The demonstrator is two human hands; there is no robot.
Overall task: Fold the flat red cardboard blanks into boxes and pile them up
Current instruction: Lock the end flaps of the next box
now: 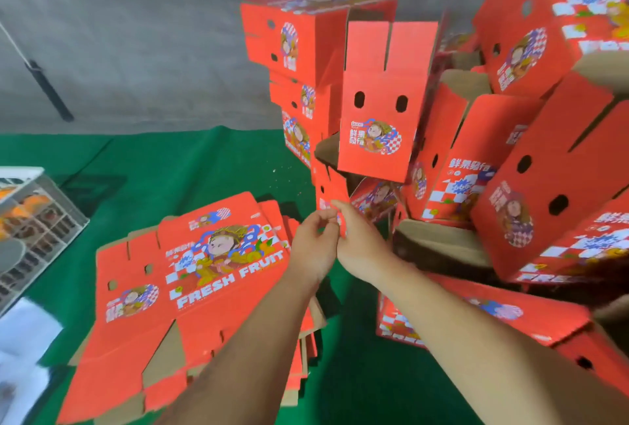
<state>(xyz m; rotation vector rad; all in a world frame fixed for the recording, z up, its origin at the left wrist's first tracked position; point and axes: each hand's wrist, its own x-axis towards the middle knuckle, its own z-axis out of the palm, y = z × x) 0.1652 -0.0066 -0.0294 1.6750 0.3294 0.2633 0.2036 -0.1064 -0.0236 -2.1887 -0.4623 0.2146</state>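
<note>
Meeting mid-air, both hands (335,237) fingers curled, touching each other, nothing clearly held, folded boxes (377,101) behind

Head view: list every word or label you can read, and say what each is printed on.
"FRESH FRUIT": white capitals on the top flat blank of the stack on the green cloth.
Large white Chinese characters on the folded boxes: too blurred to read reliably.
Small print beside the cartoon figure on the boxes and blank: too small to read.

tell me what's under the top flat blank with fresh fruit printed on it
More flat red blanks: their edges stick out on the right of the top blank. The stack lies on green cloth. How many blanks are below cannot be seen; the top one covers them.
</note>
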